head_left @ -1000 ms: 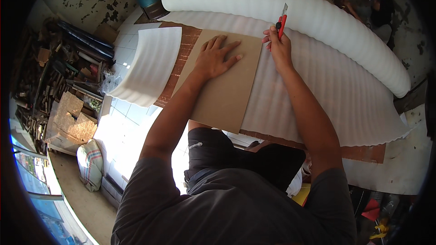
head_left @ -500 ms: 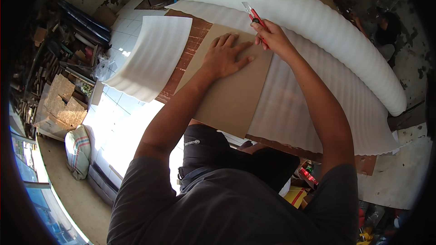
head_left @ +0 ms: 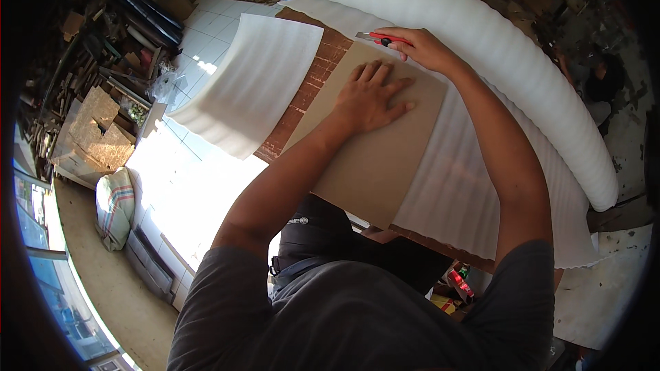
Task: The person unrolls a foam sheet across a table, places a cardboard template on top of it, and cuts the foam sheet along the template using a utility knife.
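My left hand (head_left: 371, 98) lies with fingers spread on a brown cardboard sheet (head_left: 375, 168), pressing it flat over white foam sheeting. In my right hand (head_left: 427, 49) is a red utility knife (head_left: 388, 40), its blade out and pointing left near the cardboard's far edge. Whether the blade touches the foam, I cannot tell. The foam sheet (head_left: 457, 185) spreads to the right from under the cardboard. A separate piece of foam (head_left: 251, 79) hangs over the left side of the worn brown table (head_left: 311, 89).
A long roll of white foam (head_left: 467, 41) lies along the table's far side. On the left, wood scraps and a broken carton (head_left: 96, 134) are piled, with a striped sack (head_left: 115, 207) nearby. A person (head_left: 605, 86) is at the far right.
The knife has turned from pointing up and away to pointing left, lower by the cardboard's far edge. My left hand keeps its place on the cardboard. The whole view has shifted.
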`<state>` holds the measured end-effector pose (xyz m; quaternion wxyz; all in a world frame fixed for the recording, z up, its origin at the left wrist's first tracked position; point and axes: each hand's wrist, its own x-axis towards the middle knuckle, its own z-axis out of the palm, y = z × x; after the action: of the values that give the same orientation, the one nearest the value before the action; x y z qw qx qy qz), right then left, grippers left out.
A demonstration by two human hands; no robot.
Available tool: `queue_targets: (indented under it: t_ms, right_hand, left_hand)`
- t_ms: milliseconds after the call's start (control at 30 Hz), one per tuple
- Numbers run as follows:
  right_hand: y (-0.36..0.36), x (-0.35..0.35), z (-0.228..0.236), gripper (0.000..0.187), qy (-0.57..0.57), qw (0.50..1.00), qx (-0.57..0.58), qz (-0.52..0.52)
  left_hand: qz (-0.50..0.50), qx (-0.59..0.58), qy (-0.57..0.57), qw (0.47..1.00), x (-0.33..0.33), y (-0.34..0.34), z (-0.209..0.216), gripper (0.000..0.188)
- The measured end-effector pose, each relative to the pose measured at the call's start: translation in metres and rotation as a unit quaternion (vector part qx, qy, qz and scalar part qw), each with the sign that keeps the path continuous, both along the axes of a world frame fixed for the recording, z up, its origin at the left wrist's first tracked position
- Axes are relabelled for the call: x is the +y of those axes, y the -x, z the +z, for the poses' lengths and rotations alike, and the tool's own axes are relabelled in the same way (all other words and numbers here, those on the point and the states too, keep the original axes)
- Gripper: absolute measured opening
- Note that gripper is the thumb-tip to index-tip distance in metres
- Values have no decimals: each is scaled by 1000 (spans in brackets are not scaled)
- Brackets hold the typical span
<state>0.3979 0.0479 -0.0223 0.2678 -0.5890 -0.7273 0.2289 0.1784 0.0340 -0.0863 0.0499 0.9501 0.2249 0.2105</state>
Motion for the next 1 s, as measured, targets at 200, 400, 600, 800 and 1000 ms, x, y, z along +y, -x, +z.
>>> queue_targets:
  t_ms: [200,400,600,800,1000]
  right_hand:
    - [-3,6,-5,45,10,1000,-13,21]
    - [-3,8,3,46,15,996,-79,24]
    - [-3,10,8,45,15,993,-111,32]
    - [-16,-11,9,48,31,994,-98,33]
    - [-32,-35,12,48,15,992,-123,25]
  left_hand:
    - [0,4,6,1000,1,0,0,62]
    - [-2,3,12,1000,0,-1,1,62]
    - [7,8,12,1000,0,0,1,63]
    - [4,9,18,1000,0,-2,0,63]
    - [0,8,15,1000,0,-2,1,63]
